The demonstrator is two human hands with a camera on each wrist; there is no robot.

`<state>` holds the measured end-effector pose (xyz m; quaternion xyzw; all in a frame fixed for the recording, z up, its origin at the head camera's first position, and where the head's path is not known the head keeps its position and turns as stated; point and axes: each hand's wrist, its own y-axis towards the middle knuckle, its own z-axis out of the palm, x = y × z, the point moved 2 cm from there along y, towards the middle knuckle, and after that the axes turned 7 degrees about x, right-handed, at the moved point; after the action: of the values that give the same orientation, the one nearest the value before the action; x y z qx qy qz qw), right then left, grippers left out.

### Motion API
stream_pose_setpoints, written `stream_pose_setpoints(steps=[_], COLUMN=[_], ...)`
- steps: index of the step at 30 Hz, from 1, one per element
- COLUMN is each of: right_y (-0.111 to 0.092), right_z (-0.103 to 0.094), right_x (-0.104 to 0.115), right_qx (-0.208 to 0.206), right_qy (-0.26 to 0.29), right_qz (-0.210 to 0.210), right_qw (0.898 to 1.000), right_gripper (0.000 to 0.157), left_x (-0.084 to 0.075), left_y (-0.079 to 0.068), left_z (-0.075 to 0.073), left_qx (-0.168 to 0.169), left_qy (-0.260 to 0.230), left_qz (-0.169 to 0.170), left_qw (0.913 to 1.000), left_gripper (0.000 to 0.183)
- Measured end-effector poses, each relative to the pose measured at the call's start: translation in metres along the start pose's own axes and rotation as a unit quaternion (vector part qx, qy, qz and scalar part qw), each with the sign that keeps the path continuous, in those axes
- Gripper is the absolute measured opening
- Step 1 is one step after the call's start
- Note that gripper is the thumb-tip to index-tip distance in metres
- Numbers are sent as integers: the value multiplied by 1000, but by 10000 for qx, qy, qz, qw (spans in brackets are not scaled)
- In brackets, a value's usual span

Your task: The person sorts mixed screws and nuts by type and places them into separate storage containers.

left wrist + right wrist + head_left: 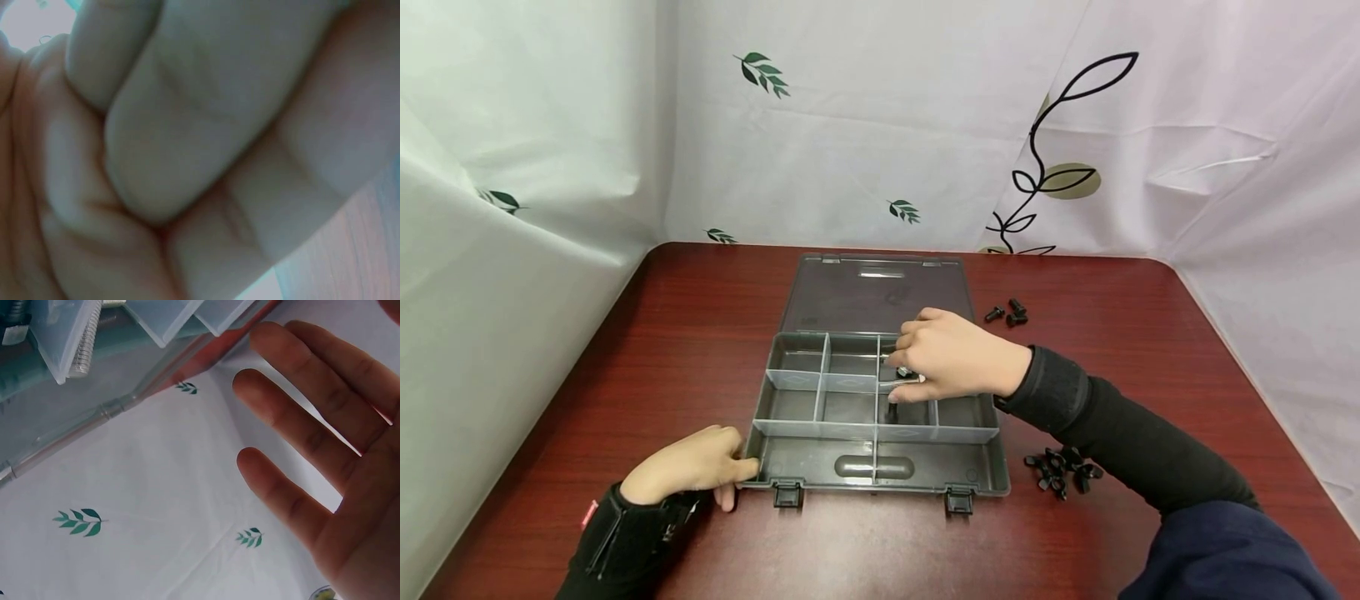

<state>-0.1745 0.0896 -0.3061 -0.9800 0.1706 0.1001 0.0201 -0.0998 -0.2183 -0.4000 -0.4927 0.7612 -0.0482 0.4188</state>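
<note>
A grey see-through organizer box point(1000, 433) lies with its lid point(880, 292) laid back, its inside split by pale dividers. My left hand point(700, 462) holds the box at its front left corner; its curled fingers fill the left wrist view. Over the middle compartments hovers my right hand point(955, 354). Its fingers are spread and hold nothing in the right wrist view. Beneath it, a black bolt point(892, 413) sits in a middle-row compartment. A silver threaded screw point(87, 344) shows beside a divider in the right wrist view.
Several black bolts point(1015, 312) lie right of the lid. A pile of black winged knobs point(1060, 471) lies under the right forearm. Two latches point(787, 495) stick out from the box's front edge. White patterned cloth point(850, 125) surrounds the reddish table point(715, 333).
</note>
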Motion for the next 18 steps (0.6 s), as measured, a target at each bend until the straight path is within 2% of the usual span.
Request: stream_pose_setpoints(steps=[5, 18], right_y=[-2, -6], right_z=[-4, -2], right_x=[-2, -6], right_qx=[-69, -42], right_qy=[86, 178], right_qz=[66, 190], right_qw=[9999, 9997], right_gripper=[48, 47], left_x=[0, 1], left_y=[0, 1], left_z=[0, 0], left_qx=[24, 50], left_qy=[-6, -40], left_qz=[53, 34], left_qw=[10000, 10000], left_gripper=[27, 27])
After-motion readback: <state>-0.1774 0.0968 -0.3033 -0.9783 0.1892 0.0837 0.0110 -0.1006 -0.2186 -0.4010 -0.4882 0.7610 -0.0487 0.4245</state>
